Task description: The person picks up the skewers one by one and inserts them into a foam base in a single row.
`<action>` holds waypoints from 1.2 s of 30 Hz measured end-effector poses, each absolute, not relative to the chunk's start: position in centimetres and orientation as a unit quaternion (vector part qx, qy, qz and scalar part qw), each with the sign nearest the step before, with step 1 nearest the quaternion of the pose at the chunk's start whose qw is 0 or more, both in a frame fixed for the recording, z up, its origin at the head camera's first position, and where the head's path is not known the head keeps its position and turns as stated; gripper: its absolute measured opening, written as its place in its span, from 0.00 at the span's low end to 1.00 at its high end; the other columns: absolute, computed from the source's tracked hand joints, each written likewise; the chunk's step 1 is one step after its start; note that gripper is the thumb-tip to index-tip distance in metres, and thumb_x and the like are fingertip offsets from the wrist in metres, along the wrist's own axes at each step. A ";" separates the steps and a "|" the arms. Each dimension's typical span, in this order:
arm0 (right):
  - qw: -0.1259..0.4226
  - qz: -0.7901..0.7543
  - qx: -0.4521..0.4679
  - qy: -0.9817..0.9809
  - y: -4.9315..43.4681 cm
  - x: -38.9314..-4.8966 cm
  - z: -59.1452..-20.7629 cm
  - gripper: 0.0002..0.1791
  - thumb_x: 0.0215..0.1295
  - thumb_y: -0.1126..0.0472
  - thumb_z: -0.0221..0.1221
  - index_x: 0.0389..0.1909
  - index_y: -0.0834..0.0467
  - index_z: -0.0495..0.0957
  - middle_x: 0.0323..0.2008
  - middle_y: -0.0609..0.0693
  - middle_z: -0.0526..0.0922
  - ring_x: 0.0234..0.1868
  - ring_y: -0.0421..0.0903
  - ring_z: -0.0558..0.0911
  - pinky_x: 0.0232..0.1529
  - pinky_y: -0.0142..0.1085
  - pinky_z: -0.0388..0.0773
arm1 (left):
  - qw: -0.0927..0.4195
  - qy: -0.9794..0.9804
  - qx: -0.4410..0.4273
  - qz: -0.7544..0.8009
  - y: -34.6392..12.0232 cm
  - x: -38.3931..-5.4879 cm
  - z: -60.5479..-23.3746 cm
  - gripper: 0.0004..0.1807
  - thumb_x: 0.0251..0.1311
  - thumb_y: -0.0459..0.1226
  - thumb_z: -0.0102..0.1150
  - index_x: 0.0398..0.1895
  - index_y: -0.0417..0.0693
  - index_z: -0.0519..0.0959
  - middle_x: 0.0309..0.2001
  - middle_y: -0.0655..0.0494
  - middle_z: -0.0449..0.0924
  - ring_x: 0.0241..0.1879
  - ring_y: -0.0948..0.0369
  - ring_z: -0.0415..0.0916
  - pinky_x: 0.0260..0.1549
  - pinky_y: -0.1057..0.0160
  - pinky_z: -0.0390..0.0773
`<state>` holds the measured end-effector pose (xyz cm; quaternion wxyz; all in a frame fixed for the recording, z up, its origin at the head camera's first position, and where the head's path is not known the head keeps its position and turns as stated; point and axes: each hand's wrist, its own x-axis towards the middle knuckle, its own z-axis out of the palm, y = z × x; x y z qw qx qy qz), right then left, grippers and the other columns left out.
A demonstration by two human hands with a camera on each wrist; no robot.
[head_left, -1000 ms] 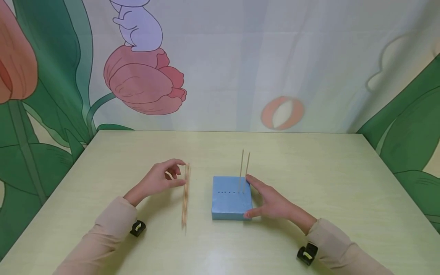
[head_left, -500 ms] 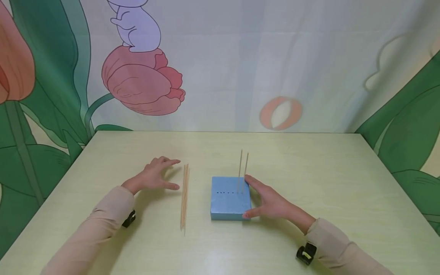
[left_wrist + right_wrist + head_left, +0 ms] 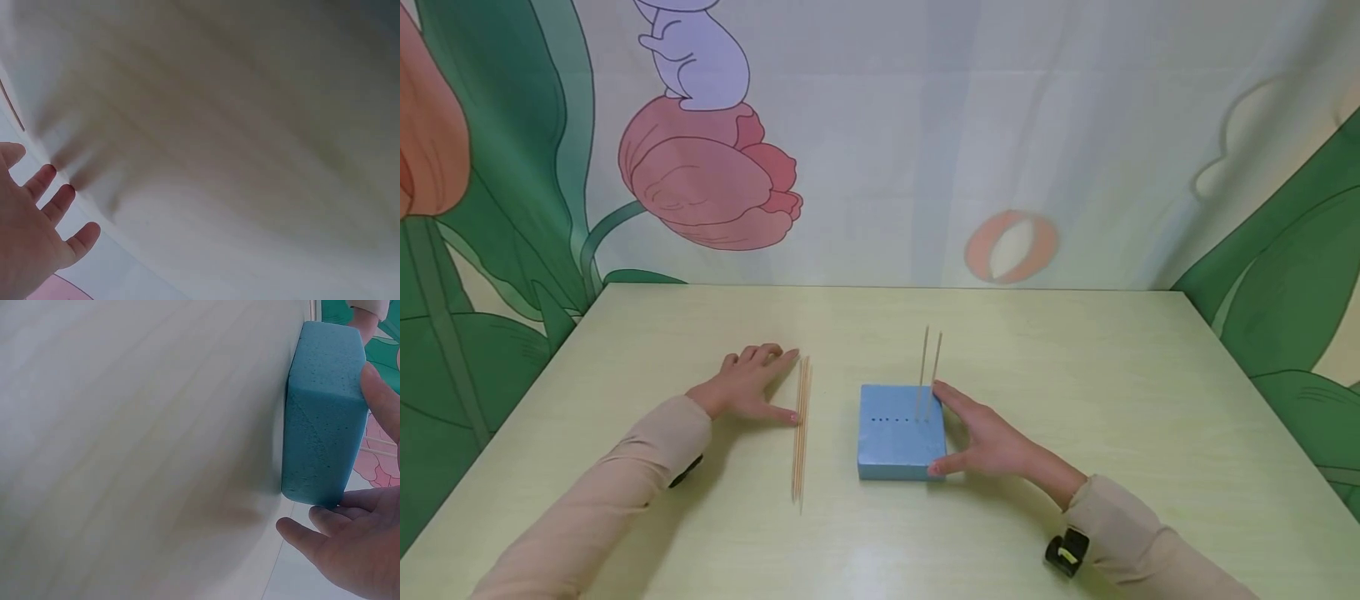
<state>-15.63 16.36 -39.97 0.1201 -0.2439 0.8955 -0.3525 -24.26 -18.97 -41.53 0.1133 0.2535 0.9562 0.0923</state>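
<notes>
A small bundle of thin wooden skewers [image 3: 800,467] lies lengthwise on the table left of the blue foam block [image 3: 895,448]. My left hand [image 3: 747,390] reaches over from the left with fingers spread, index fingertip near the skewers' far end and thumb tip right at their middle. Two skewers [image 3: 922,362] stand upright in the block, at the right end of a row of small dark holes [image 3: 890,419]. My right hand [image 3: 996,442] holds the block's right side, thumb at the front edge and fingers at the back. The right wrist view shows the block's side [image 3: 322,444] between thumb and fingers.
The pale wooden table [image 3: 1075,350] runs back to a printed curtain [image 3: 880,150] with flowers and a cartoon animal. A black wrist device [image 3: 1067,552] sits below the right cuff.
The left hand first drew back from the skewers with its fingers opening wide, then came closer again, its thumb now at them. The right hand keeps its hold on the block.
</notes>
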 end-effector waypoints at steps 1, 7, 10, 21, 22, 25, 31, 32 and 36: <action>0.120 -0.352 -0.246 0.895 16.4 -15.6 -40.0 0.59 0.41 0.51 0.72 0.68 0.67 0.45 0.68 0.62 0.49 0.68 0.57 0.50 0.64 0.50 0.51 | 0.112 0.957 0.253 0.090 -18.9 -24.2 -41.5 0.58 0.40 0.69 0.56 0.70 0.48 0.50 0.64 0.44 0.51 0.62 0.43 0.49 0.51 0.41 0.52; 0.120 -0.349 -0.250 0.895 16.3 -15.6 -39.9 0.59 0.42 0.51 0.71 0.68 0.68 0.45 0.68 0.62 0.48 0.68 0.57 0.49 0.64 0.50 0.51 | 0.110 0.959 0.251 0.078 -18.5 -24.1 -41.4 0.58 0.40 0.70 0.54 0.70 0.50 0.50 0.65 0.42 0.49 0.62 0.43 0.48 0.52 0.38 0.52; 0.121 -0.349 -0.249 0.895 16.3 -15.6 -39.9 0.59 0.42 0.51 0.71 0.68 0.68 0.45 0.68 0.62 0.48 0.68 0.57 0.49 0.64 0.50 0.51 | 0.112 0.960 0.247 0.073 -18.4 -24.1 -41.5 0.58 0.39 0.70 0.55 0.70 0.51 0.50 0.65 0.42 0.49 0.63 0.43 0.47 0.52 0.38 0.52; 0.124 -0.353 -0.246 0.894 16.3 -15.6 -39.9 0.60 0.41 0.51 0.72 0.68 0.67 0.45 0.68 0.62 0.48 0.68 0.57 0.49 0.64 0.50 0.51 | 0.113 0.960 0.243 0.077 -18.2 -24.1 -41.4 0.58 0.36 0.70 0.58 0.69 0.51 0.53 0.65 0.42 0.49 0.63 0.43 0.47 0.51 0.38 0.53; 0.124 -0.352 -0.245 0.895 16.3 -15.6 -39.8 0.60 0.41 0.51 0.72 0.68 0.67 0.45 0.68 0.62 0.48 0.68 0.57 0.49 0.64 0.50 0.51 | 0.111 0.960 0.244 0.081 -18.2 -24.1 -41.4 0.58 0.35 0.70 0.58 0.69 0.50 0.54 0.64 0.42 0.50 0.62 0.43 0.47 0.51 0.38 0.53; 0.121 -0.348 -0.246 0.896 16.3 -15.6 -39.8 0.60 0.41 0.51 0.72 0.68 0.67 0.45 0.68 0.62 0.48 0.68 0.58 0.49 0.64 0.51 0.51 | 0.105 0.959 0.247 0.092 -18.2 -24.2 -41.5 0.58 0.34 0.69 0.60 0.67 0.49 0.56 0.63 0.42 0.52 0.62 0.43 0.49 0.51 0.39 0.54; 0.122 -0.346 -0.244 0.898 16.3 -15.6 -39.8 0.59 0.41 0.51 0.72 0.68 0.66 0.45 0.68 0.62 0.48 0.68 0.58 0.49 0.64 0.51 0.51 | 0.098 0.958 0.249 0.105 -18.3 -24.3 -41.6 0.57 0.32 0.68 0.62 0.64 0.47 0.58 0.62 0.41 0.53 0.61 0.42 0.49 0.50 0.39 0.55; 0.122 -0.346 -0.244 0.898 16.3 -15.6 -39.8 0.59 0.41 0.51 0.72 0.68 0.66 0.45 0.68 0.62 0.48 0.68 0.58 0.49 0.64 0.51 0.51 | 0.098 0.958 0.250 0.106 -18.3 -24.4 -41.6 0.57 0.32 0.68 0.62 0.64 0.47 0.58 0.63 0.41 0.53 0.61 0.41 0.49 0.50 0.38 0.55; 0.123 -0.346 -0.245 0.897 16.3 -15.6 -39.8 0.59 0.41 0.52 0.72 0.68 0.67 0.45 0.68 0.62 0.48 0.68 0.58 0.49 0.64 0.51 0.51 | 0.103 0.958 0.243 0.110 -18.3 -24.5 -41.8 0.58 0.31 0.69 0.63 0.63 0.44 0.57 0.63 0.39 0.52 0.62 0.41 0.49 0.51 0.37 0.54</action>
